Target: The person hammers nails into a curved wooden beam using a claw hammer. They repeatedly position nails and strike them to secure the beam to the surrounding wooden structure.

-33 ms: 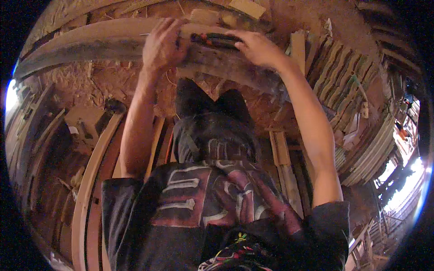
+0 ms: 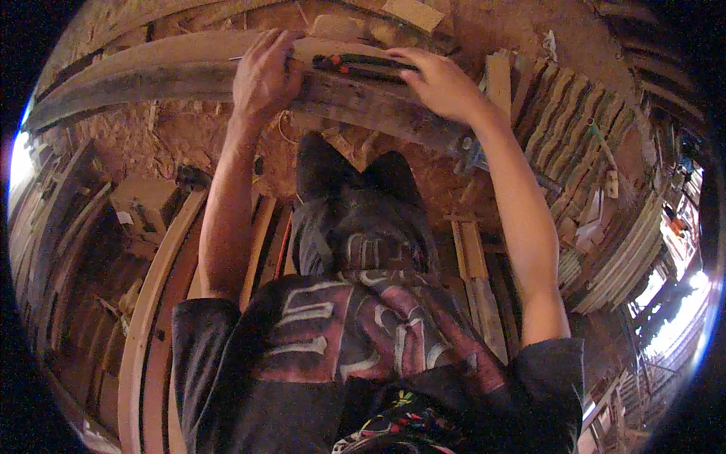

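Note:
A long, thick wooden beam (image 2: 166, 83) lies crosswise in front of me, with a pale top face and a dark, rough side. My left hand (image 2: 265, 79) is closed over the beam, fingers bent across its top. A thin, light tip (image 2: 237, 58) sticks out beside those fingers; what it belongs to is hidden. On the beam to the right is a slim dark tool (image 2: 355, 65) with orange-red parts, its exact kind unclear. My right hand (image 2: 446, 85) is closed around its right end, index finger along the top and thumb nearer me.
Wavy-edged boards (image 2: 571, 125) are stacked at the right. Long curved planks (image 2: 140, 333) lie at the left, below a wooden block (image 2: 147, 200). A pale board offcut (image 2: 414, 15) rests beyond the beam. Shavings and scraps cover the reddish ground (image 2: 193, 144).
My left hand has shifted slightly left along the beam. The dark tool's left end sits a little farther left, and my right hand is slightly farther right.

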The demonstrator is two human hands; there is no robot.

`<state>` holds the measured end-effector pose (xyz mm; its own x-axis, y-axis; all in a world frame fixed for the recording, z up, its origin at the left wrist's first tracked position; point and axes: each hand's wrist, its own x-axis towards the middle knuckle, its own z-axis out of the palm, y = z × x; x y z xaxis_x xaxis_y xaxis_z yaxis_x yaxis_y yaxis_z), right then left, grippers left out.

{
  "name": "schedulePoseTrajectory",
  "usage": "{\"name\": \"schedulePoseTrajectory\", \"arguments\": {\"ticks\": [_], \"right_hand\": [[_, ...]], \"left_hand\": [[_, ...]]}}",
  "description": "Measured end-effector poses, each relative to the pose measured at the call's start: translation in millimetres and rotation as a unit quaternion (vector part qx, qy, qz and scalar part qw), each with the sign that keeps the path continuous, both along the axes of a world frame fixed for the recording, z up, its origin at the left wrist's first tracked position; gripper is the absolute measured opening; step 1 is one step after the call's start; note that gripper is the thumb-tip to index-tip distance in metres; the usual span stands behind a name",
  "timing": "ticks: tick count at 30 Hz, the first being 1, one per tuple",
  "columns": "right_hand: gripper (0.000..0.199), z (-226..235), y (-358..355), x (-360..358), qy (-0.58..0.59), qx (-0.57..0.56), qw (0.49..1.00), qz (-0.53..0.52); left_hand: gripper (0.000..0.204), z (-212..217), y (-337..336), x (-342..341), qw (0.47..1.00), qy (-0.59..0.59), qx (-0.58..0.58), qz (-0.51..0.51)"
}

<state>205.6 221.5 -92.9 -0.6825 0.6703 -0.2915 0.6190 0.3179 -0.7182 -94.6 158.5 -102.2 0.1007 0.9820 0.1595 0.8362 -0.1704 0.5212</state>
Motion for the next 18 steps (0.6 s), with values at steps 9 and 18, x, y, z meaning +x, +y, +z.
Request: {"name": "schedulePoseTrajectory", "arguments": {"ticks": [9,18], "right_hand": [[0.037,62,-124,210,-0.173,0.134,0.958,-0.183],[0.031,85,-121,222,-0.262,-0.001,0.955,-0.141]], "left_hand": [[0.020,-13,8,-1,0.998,0.007,0.017,0.059],[0.025,-15,3,1,0.995,0.043,0.034,0.088]]}}
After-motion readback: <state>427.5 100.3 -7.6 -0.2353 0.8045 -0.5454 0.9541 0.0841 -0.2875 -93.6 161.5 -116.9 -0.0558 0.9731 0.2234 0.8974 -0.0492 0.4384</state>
